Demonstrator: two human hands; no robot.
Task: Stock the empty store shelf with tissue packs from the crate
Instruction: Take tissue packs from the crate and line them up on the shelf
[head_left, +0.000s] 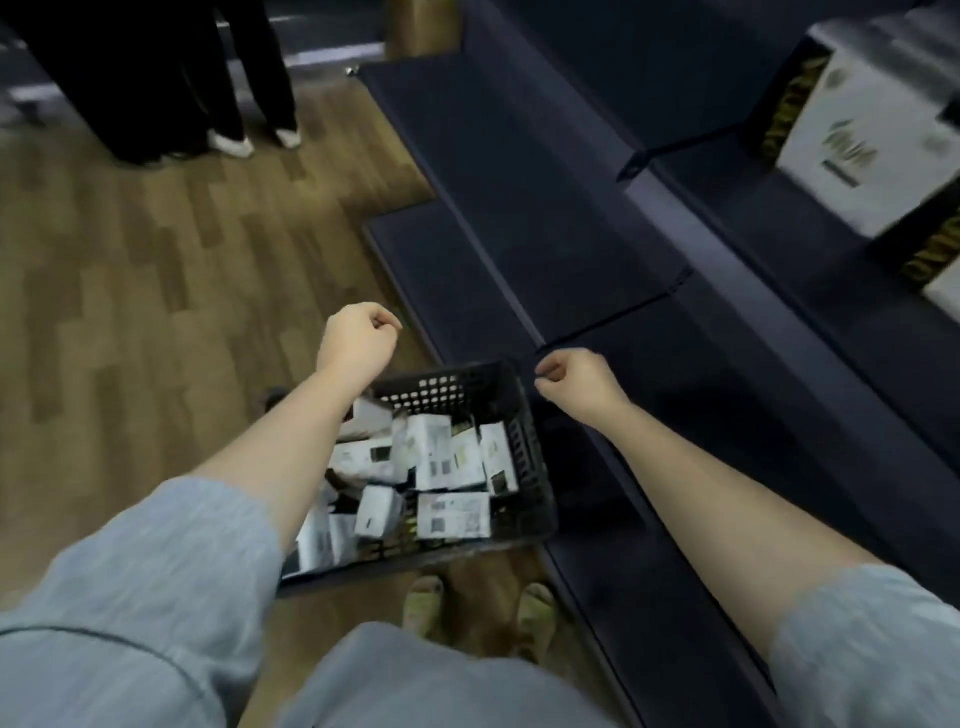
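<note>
A black plastic crate (524, 441) sits on the wooden floor beside the dark blue shelving, holding several white tissue packs (434, 457). My left hand (358, 338) hovers above the crate's far left corner with its fingers curled, holding nothing. My right hand (576, 382) hangs just right of the crate's far right corner, over the lowest shelf, fingers also curled and empty. The lower dark shelf boards (498, 171) are bare. White tissue packs with black and yellow sides (862, 130) stand on a higher shelf at the upper right.
A person in dark trousers and white shoes (234, 140) stands on the floor at the upper left. My own feet in pale sandals (483, 608) are just behind the crate. The shelf edges step down toward the floor on the right.
</note>
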